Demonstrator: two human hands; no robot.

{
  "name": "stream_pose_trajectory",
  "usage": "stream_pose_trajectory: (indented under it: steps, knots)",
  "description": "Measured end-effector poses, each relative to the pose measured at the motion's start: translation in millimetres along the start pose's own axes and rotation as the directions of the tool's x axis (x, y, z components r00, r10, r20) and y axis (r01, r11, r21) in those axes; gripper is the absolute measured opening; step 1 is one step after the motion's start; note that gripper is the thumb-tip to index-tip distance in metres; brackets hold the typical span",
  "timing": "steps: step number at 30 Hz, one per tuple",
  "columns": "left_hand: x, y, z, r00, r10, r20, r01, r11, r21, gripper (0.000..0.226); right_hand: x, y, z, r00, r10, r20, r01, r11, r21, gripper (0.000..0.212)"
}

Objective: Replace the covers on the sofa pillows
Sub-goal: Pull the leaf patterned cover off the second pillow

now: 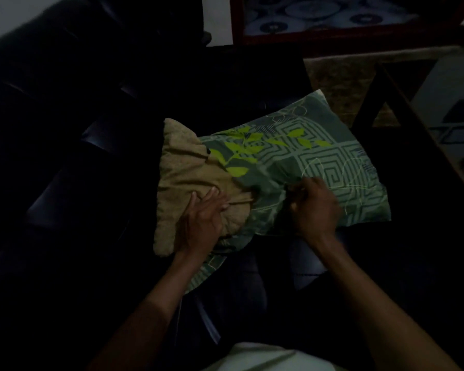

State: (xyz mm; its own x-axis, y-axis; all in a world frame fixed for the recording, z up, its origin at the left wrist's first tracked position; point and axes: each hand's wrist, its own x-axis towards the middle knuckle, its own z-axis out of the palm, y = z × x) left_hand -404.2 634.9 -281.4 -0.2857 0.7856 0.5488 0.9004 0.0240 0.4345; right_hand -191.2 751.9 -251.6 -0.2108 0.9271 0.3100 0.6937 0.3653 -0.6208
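Pretty dark shot, but the pillow (pixel 182 180) is lying on the black sofa (pixel 65 129), about half inside the green patterned cover (pixel 319 162), with its tan end sticking out the open left side. Left hand (pixel 201 223) lies flat on the bare pillow, fingers straight, pressing it down. Right hand (pixel 315 207) is curled, pinching a fold of the cover. No labels or writing I can read anywhere.
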Motion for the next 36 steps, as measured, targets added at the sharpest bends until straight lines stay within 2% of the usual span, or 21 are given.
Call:
stream_pose_trajectory:
  steps: [2, 5, 7, 9, 12, 15, 17, 20, 22, 24, 27, 32, 36]
  knots:
    - [10.9, -0.4, -9.4, 0.997, -0.037, -0.071, 0.033, 0.998, -0.059, 0.04, 17.9, 13.5, -12.8, 0.998, 0.059, -0.038, -0.059, 0.998, -0.009, 0.019]
    - [24.2, 1.9, -15.2, 0.99, -0.115, -0.077, 0.109, 0.991, -0.072, 0.04, 28.3, 20.0, -15.7, 0.993, 0.068, -0.092, -0.07, 0.997, -0.016, 0.01]
    - [30.8, 0.3, -14.4, 0.981, -0.189, -0.038, 0.185, 0.979, -0.081, 0.035, 27.9, 19.5, -11.3, 0.992, 0.05, -0.113, -0.042, 0.996, 0.074, 0.003]
    - [36.5, -8.0, -14.9, 0.976, -0.218, -0.011, 0.216, 0.972, -0.092, 0.026, 24.1, 30.9, -9.0, 0.991, 0.036, -0.127, -0.01, 0.98, 0.2, 0.008]
    - [34.3, -9.0, -10.7, 0.993, -0.114, 0.025, 0.116, 0.989, -0.089, 0.029, 20.3, 60.4, -12.1, 0.983, 0.084, -0.161, -0.049, 0.977, 0.209, 0.019]
    - [16.6, 5.8, 6.8, 0.988, 0.041, 0.149, -0.035, 0.998, -0.048, 0.044, 13.0, 78.0, -9.3, 0.958, 0.212, -0.194, -0.182, 0.971, 0.157, 0.034]
    - [8.5, 12.4, 17.9, 0.978, 0.039, 0.203, -0.041, 0.999, 0.002, 0.053, 8.0, 77.4, -5.7, 0.923, 0.31, -0.226, -0.263, 0.94, 0.218, 0.041]
    - [4.9, 16.1, 26.5, 0.979, -0.01, 0.203, 0.0, 0.999, 0.047, 0.055, 3.2, 74.1, 1.3, 0.889, 0.38, -0.257, -0.301, 0.906, 0.297, 0.026]
    - [4.5, 18.3, 25.3, 0.98, -0.002, 0.2, -0.013, 0.997, 0.075, 0.054, 3.5, 71.9, 3.2, 0.876, 0.394, -0.276, -0.303, 0.898, 0.32, 0.013]
    - [5.5, 15.8, 24.4, 0.979, 0.024, 0.202, -0.045, 0.994, 0.097, 0.051, 5.5, 71.3, 1.2, 0.875, 0.391, -0.286, -0.298, 0.9, 0.319, 0.01]
    - [13.1, 15.5, 23.9, 0.99, 0.032, 0.137, -0.039, 0.998, 0.048, 0.042, 11.6, 74.9, -9.9, 0.853, 0.427, -0.301, -0.332, 0.888, 0.318, 0.012]
    - [32.4, 22.2, -3.6, 0.994, -0.009, -0.111, 0.005, 0.999, -0.039, 0.032, 37.0, 79.1, -37.1, 0.791, 0.491, -0.364, -0.41, 0.868, 0.279, 0.008]
    - [70.1, 11.4, -22.0, 0.984, -0.063, -0.166, 0.062, 0.998, -0.008, 0.028, 51.0, 67.7, -42.3, 0.705, 0.638, -0.31, -0.512, 0.76, 0.4, 0.011]
